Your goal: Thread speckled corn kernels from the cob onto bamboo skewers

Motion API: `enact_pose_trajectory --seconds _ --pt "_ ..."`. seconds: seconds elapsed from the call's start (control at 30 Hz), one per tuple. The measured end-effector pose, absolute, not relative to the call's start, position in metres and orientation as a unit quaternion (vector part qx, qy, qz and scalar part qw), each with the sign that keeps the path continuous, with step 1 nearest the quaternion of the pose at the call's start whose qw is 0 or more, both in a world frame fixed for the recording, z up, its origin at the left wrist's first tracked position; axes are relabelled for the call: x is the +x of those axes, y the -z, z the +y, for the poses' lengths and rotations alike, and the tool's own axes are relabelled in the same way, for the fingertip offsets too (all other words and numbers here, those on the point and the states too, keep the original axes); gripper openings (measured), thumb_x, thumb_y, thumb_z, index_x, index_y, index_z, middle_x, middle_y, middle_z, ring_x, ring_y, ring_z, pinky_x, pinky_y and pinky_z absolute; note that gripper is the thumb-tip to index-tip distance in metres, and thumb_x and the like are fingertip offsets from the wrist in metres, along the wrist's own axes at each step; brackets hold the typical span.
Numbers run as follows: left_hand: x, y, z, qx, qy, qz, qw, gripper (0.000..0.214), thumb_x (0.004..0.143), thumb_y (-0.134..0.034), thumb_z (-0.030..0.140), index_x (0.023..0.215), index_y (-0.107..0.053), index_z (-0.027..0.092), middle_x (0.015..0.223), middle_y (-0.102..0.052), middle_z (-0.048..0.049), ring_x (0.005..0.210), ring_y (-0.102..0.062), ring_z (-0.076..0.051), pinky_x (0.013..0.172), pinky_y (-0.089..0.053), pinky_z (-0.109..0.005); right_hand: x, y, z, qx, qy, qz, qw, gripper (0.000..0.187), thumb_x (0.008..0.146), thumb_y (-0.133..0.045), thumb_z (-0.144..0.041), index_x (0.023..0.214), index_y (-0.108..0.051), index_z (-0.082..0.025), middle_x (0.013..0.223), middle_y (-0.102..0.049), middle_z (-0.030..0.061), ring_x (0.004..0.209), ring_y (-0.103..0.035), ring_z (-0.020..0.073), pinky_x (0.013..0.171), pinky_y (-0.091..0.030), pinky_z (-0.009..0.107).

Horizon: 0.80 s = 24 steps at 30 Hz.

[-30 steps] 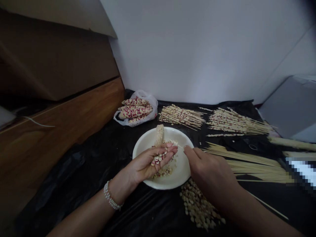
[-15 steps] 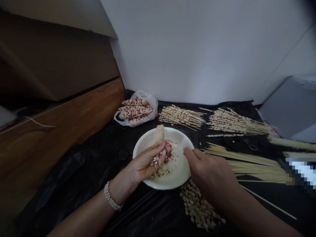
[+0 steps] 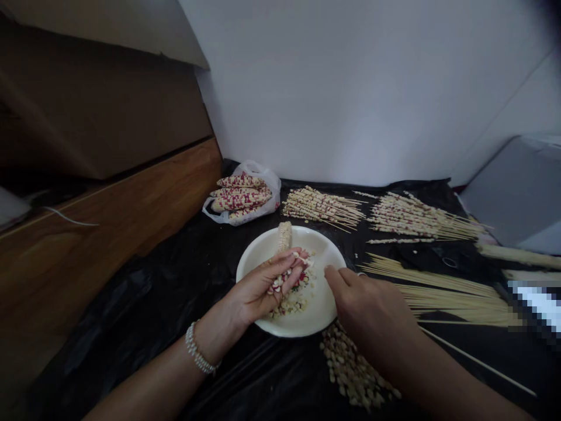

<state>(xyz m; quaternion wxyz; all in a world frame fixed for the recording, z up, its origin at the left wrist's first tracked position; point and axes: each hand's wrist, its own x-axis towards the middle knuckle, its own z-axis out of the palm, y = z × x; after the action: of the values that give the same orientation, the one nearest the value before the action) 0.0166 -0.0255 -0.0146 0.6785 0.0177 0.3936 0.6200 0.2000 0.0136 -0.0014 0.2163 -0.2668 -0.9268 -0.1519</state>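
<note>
My left hand is closed over the white enamel-looking bowl, cupping red and white corn kernels. Thumb and forefinger pinch at a pale kernel near their tips. Across from it, my right hand is closed around a thin wooden skewer, whose long end sticks out behind the hand to the lower right. The skewer's front end is hard to make out near the left fingertips. Inside the bowl, loose kernels lie below my left hand, and a corncob leans on the far rim.
Multicoloured corn ears lie in a plastic bag. Behind the bowl are threaded kernel skewers, with another pile farther right. Bare skewers lie right. Pale loose pieces spread on black plastic sheeting.
The skewer's rear end has slid slightly back toward the lower right. My right hand moved very slightly; my left hand stays nearly in place over the bowl.
</note>
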Motion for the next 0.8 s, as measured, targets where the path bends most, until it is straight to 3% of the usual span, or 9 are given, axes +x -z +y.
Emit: enact_pose_trajectory --seconds 0.53,0.8 --pt "0.0159 0.0134 -0.0272 0.022 -0.621 0.383 0.683 0.018 0.077 -0.065 0.001 0.091 -0.070 0.011 0.091 -0.074 -0.0084 0.089 -0.070 -0.016 0.075 -0.057 -0.017 0.2008 0.0014 0.0117 -0.280 0.141 -0.928 0.200 0.017 0.070 -0.048 -0.003 0.079 -0.056 -0.015 0.062 -0.058 0.0007 0.043 -0.049 0.0117 0.045 -0.015 0.027" --pt "0.0173 0.0137 -0.0256 0.008 -0.619 0.379 0.688 0.016 0.077 -0.065 0.001 0.090 -0.069 0.009 0.091 -0.073 -0.0099 0.087 -0.071 -0.016 0.074 -0.057 -0.018 0.1971 0.0042 0.0100 -0.273 0.157 -0.927 0.206 0.021 0.065 -0.051 0.000 0.079 -0.054 -0.015 0.062 -0.056 -0.0002 0.044 -0.050 0.0121 0.045 -0.018 0.027"
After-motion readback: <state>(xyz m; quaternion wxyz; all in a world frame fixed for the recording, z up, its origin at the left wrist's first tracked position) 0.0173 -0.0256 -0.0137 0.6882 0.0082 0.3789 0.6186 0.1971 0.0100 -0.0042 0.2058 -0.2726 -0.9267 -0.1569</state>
